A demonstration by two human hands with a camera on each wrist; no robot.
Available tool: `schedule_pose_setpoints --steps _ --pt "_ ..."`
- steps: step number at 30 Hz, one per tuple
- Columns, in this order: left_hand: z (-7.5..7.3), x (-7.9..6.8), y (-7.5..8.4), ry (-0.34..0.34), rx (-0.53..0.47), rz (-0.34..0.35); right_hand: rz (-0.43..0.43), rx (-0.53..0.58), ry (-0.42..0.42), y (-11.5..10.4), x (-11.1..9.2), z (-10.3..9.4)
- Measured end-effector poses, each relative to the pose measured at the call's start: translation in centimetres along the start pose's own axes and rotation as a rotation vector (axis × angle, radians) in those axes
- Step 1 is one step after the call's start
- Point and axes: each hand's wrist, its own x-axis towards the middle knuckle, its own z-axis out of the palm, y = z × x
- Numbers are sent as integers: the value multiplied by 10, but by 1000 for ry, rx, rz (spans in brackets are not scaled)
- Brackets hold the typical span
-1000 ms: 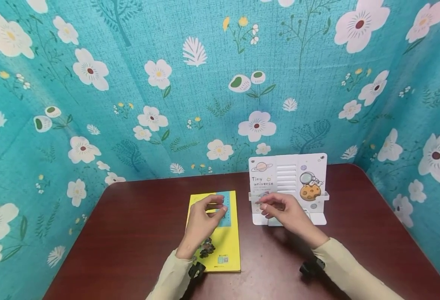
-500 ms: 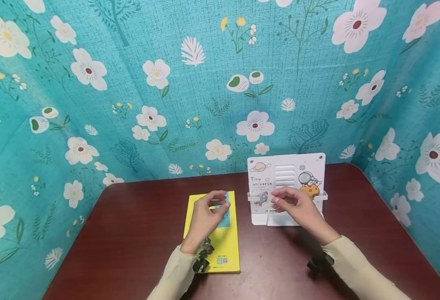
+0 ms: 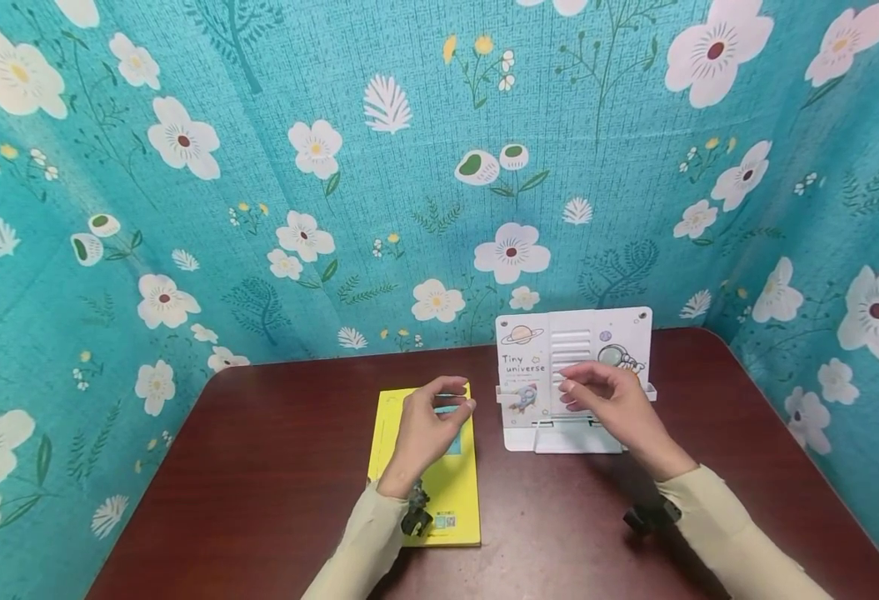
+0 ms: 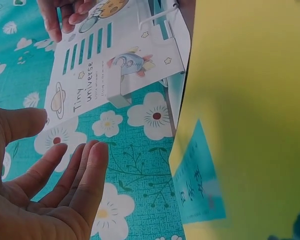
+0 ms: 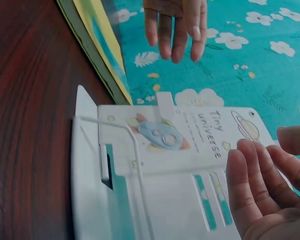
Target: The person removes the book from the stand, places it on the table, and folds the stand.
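Note:
My left hand [image 3: 426, 432] hovers over a yellow book [image 3: 454, 487] with a blue panel on its cover. Its fingers are gently bent, thumb apart, and it holds nothing. The book lies flat, partly hidden by that hand and wrist. To its right stands a white book stand [image 3: 525, 342] printed "Tiny universe", with a planet, a rocket and an astronaut. My right hand [image 3: 619, 407] is in front of the stand's right half, covering part of the astronaut print. Nothing is between its relaxed fingers [image 5: 257, 175]. A white wire holder [image 5: 136, 160] runs along the stand's lower part.
Both items are on a dark red-brown table [image 3: 274, 467]. A teal flowered curtain [image 3: 379, 200] hangs behind and along both sides. Black wrist cameras [image 3: 651, 517] are strapped under the sleeves. The stand reaches near the table's back edge.
My right hand has shifted right and slightly up across the stand, uncovering the rocket print. My left hand has drifted a little right over the book. Book and stand stay in place.

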Motion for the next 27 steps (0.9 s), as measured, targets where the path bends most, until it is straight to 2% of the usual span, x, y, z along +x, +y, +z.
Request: schedule_pose_setpoints --steps 13,20,27 --pt "7 12 0 -12 -1 13 -17 -26 103 5 1 -18" --pt "12 16 0 -19 -17 17 52 -53 116 0 -1 -30" --pt "19 21 2 -8 -3 21 50 -66 148 2 -1 -39"
